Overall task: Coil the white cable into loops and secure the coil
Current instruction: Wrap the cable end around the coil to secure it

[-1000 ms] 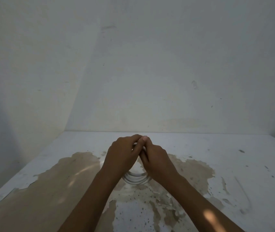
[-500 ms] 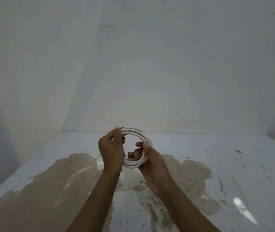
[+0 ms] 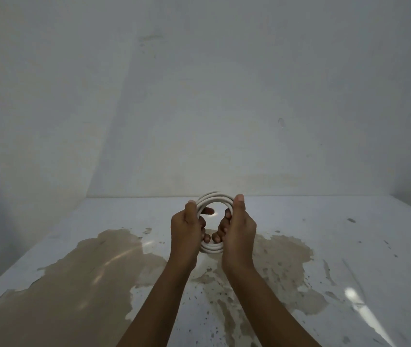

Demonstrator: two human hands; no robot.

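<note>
The white cable (image 3: 213, 197) is wound into a round coil of several loops, held upright above the table between both hands. My left hand (image 3: 187, 231) grips the coil's left side, thumb on the outside and fingers through the middle. My right hand (image 3: 239, 229) grips the right side the same way, thumb up along the outer edge. The sides of the coil are hidden by my fingers; its top arc and bottom arc (image 3: 212, 249) show. I cannot see the cable's ends.
A white table (image 3: 324, 234) with worn patches of bare brown surface (image 3: 94, 271) lies below the hands. A plain white wall (image 3: 224, 108) stands behind it, with a corner at the left.
The coil was raised from low over the table and turned upright to face me. My right hand shifted from under the coil to its right side, and both hands moved apart.
</note>
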